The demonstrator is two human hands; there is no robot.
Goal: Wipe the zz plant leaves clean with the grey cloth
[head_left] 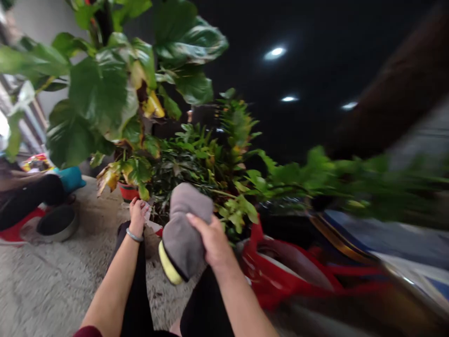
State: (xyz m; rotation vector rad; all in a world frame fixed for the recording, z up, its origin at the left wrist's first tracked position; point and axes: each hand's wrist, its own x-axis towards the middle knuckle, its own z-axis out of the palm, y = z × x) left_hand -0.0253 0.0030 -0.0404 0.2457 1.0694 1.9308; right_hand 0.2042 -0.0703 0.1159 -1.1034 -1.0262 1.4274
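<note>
A folded grey cloth [187, 229] with a yellow underside showing at its lower edge is gripped in my right hand [219, 243], thumb on top and fingers behind it. The cloth hangs above my lap, in front of leafy plants. My left hand [138, 213], with a bangle on the wrist, is raised over my knee, its fingers loosely bent and somewhat apart. No object shows in it. Just beyond it is a small whitish piece [151, 221] that I cannot make out. Near that hand is a red pot [128, 192] with a large-leaved plant [101, 89].
Bushy green plants [196, 159] fill the middle. A red bag [273, 276] stands open at my right, beside a blurred stack of flat packs [354, 234]. To the left, another person [28, 192] sits on a red stool [23, 227] by a dark basin [58, 223] on the concrete floor.
</note>
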